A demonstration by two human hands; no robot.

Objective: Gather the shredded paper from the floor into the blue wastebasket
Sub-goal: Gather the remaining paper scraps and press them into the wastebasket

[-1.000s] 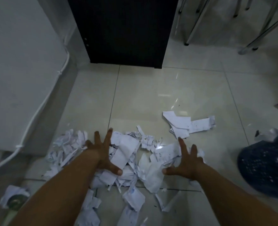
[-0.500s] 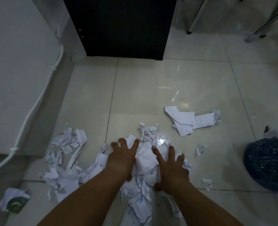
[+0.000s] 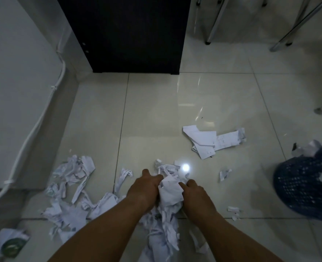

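White shredded paper lies scattered over the tiled floor. My left hand (image 3: 144,188) and my right hand (image 3: 196,192) press in from both sides on a bunch of shredded paper (image 3: 170,193), fingers curled around it. More strips trail below the bunch between my forearms. A loose pile (image 3: 71,186) lies to the left, and larger torn sheets (image 3: 211,141) lie further off to the right. The blue mesh wastebasket (image 3: 303,188) stands at the right edge with some paper in it.
A black cabinet (image 3: 126,35) stands straight ahead. A white wall with a cable (image 3: 37,125) runs along the left. Metal chair legs (image 3: 213,21) stand at the top right. A paper with a green print (image 3: 10,244) lies at the bottom left.
My hands went from spread flat over the paper to drawn together, closing on a bunch between them. The scattered paper in the middle has been pulled into one heap.
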